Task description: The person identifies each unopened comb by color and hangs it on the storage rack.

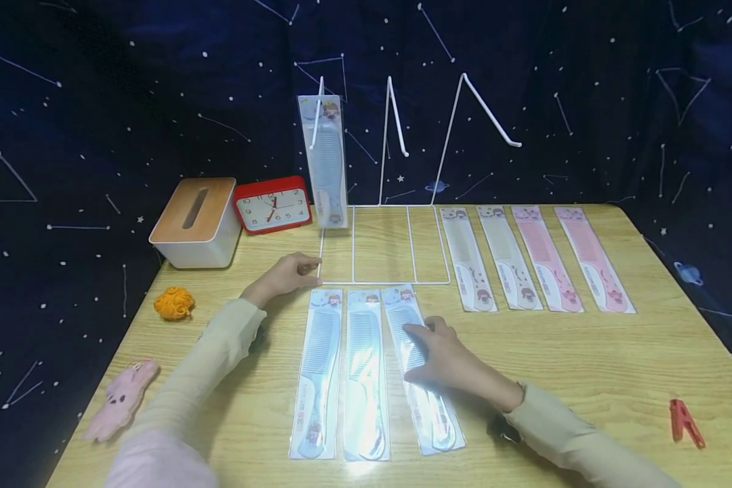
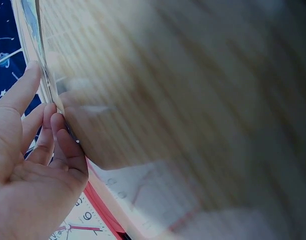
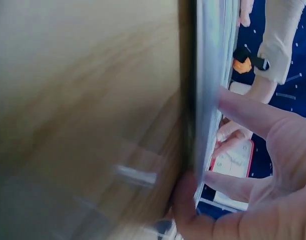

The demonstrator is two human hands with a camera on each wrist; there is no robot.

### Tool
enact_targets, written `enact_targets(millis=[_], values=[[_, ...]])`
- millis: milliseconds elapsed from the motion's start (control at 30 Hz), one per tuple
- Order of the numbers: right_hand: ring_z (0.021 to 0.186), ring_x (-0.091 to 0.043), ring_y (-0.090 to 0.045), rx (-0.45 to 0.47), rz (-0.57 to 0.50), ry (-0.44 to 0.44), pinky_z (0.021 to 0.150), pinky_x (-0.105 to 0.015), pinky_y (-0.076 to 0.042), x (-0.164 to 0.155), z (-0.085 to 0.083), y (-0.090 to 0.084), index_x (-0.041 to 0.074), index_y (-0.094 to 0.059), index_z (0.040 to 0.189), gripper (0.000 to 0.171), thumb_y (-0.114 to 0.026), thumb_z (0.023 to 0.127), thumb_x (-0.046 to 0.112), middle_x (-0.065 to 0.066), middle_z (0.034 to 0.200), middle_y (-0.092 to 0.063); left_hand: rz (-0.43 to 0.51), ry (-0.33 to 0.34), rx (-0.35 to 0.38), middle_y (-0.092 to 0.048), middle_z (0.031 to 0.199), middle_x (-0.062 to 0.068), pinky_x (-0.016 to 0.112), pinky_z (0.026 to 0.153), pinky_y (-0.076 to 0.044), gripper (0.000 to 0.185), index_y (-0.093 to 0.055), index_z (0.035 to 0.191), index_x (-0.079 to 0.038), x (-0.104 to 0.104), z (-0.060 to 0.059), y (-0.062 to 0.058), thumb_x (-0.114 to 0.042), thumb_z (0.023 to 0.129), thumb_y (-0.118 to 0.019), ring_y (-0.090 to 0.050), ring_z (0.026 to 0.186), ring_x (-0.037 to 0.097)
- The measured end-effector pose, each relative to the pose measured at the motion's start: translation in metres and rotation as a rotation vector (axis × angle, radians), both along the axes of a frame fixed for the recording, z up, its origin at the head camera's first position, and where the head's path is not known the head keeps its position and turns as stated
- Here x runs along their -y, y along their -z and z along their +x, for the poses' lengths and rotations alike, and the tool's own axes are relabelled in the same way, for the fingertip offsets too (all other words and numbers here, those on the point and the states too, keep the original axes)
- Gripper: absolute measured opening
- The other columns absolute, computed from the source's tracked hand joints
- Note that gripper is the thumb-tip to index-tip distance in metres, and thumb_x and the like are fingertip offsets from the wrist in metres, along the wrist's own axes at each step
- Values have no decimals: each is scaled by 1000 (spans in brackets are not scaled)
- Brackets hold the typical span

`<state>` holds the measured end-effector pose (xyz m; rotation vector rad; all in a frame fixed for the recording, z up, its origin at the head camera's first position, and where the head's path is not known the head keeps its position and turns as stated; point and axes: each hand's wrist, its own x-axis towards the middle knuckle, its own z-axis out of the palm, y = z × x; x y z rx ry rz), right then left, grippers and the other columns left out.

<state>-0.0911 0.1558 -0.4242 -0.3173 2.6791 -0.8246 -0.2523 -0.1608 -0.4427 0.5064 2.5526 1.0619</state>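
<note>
A white wire display rack [image 1: 381, 282] with three upright hooks stands at the back middle. One packaged blue comb [image 1: 327, 163] hangs from its left hook. My left hand [image 1: 288, 274] holds the rack's front left corner, fingertips at the side wire. Three more blue combs in clear packs lie in front: a left one [image 1: 316, 376], a middle one [image 1: 364, 373] and a right one [image 1: 396, 313]. My right hand [image 1: 448, 359] reaches across that slanted right pack, gripping it with thumb at the left edge and fingers over the top. In the right wrist view the thumb [image 3: 188, 205] bends round the pack's edge.
Two pale packaged combs [image 1: 466, 261] and two pink ones [image 1: 545, 261] lie right of the rack. At left are a tissue box [image 1: 192, 230], a red clock [image 1: 274, 205], orange yarn [image 1: 173, 303] and a pink plush [image 1: 122, 400]. A red clip [image 1: 685, 423] lies front right.
</note>
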Motion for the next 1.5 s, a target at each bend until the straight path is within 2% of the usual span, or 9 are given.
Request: enact_targets(millis=[133, 333, 433, 533, 667, 933, 1100, 1367, 1500], values=[[105, -38, -53, 28, -63, 15, 87, -52, -50, -6, -5, 0, 6, -44, 140, 89, -85, 62, 16, -27, 128, -42, 1, 5, -3, -50, 134, 23, 47, 104, -40, 55, -48, 136, 2, 0, 1, -1, -17, 88, -68, -48, 122, 37], [121, -48, -45, 81, -199, -2, 99, -60, -39, -18, -9, -6, 2, -38, 141, 84, -79, 67, 4, -32, 140, -40, 4, -1, 2, -50, 134, 23, 47, 105, -39, 55, -49, 136, 2, 1, 1, -1, -17, 88, -68, -48, 122, 36], [117, -47, -48, 56, -251, 2, 93, -57, -45, -20, -8, -15, 6, -34, 142, 84, -76, 70, 1, -30, 136, -43, 2, -4, 6, -51, 133, 22, 47, 104, -39, 55, -49, 136, 1, 1, 1, 0, -17, 88, -68, -49, 121, 35], [112, -45, -52, 1, -359, -25, 87, -48, -52, -16, -10, -31, 8, -30, 144, 83, -73, 74, -5, -27, 131, -45, -4, -8, 2, -52, 131, 22, 47, 104, -40, 55, -49, 136, 2, 1, 1, -1, -17, 88, -68, -50, 120, 35], [117, -49, -50, -99, -544, -109, 85, -39, -55, -3, -16, -61, 6, -26, 145, 83, -67, 76, -13, -25, 141, -34, -5, -14, 0, -52, 131, 23, 46, 104, -40, 54, -49, 135, 2, 2, 1, -1, -16, 88, -68, -50, 120, 35], [114, -41, -53, -224, -762, -208, 81, -35, -57, 43, -36, -121, 3, -27, 146, 84, -63, 74, -21, -20, 146, -29, 18, 4, -9, -52, 132, 24, 46, 106, -38, 54, -49, 135, 4, 2, -1, 2, -15, 87, -69, -49, 122, 37], [113, -39, -54, -218, -803, -233, 80, -37, -57, 65, -52, -132, 6, -28, 146, 82, -61, 75, -21, -19, 144, -31, 20, 17, -24, -53, 130, 23, 46, 106, -38, 55, -50, 134, 3, 1, -4, 8, -16, 86, -70, -50, 122, 37], [115, -38, -54, -199, -746, -192, 76, -35, -58, 79, -72, -131, 10, -29, 146, 83, -62, 76, -21, -15, 148, -29, 2, 7, -33, -55, 125, 22, 47, 104, -40, 56, -51, 134, 3, 1, -5, 7, -17, 86, -71, -51, 118, 36], [109, -35, -57, -209, -715, -179, 75, -34, -58, 83, -83, -128, 11, -29, 146, 82, -66, 78, -15, -16, 143, -35, -2, 10, -37, -55, 127, 22, 47, 104, -40, 55, -51, 134, 3, 1, -3, 5, -16, 86, -71, -51, 119, 36]])
